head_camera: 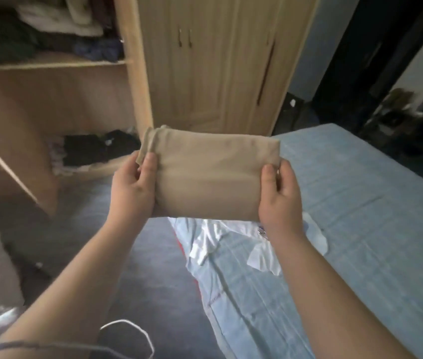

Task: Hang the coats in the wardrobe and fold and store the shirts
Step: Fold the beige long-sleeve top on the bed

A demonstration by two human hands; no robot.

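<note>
Closest in, below the left wrist, a thin white loop [137, 330] lies on the dark floor. It could be a hanger or a cord; I cannot tell. Under the right forearm runs the pale blue bed [360, 229]. A crumpled white garment [213, 237] lies on it just below both hands, partly hidden by the right wrist, so what kind of garment it is stays unclear.

The left hand [132, 187] and right hand [280, 195] hold 1 folded beige shirt [210, 174] between them in the air, clear of the bed. Each hand pinches 1 short edge with its thumb on top. The fingers underneath are hidden by the cloth, and a loose flap sticks out above the left thumb.

The folding looks done, so the step in hand appears to be storing. The open wardrobe [132, 73] stands beyond and to the left of the left hand.

The next move probably calls for carrying the bundle forward and left while keeping it level so the folds hold. It would then slide flat onto a shelf, with the flap tucked in first.

The lower shelf [96, 167], just past the left hand, holds dark clothes. The upper shelf [49, 64], farther up, carries a blurred heap. How much room either has is hard to judge.

Beyond the shirt the doors [205, 60] are closed, so any hanging rail is out of sight. No coats can be made out.
</note>
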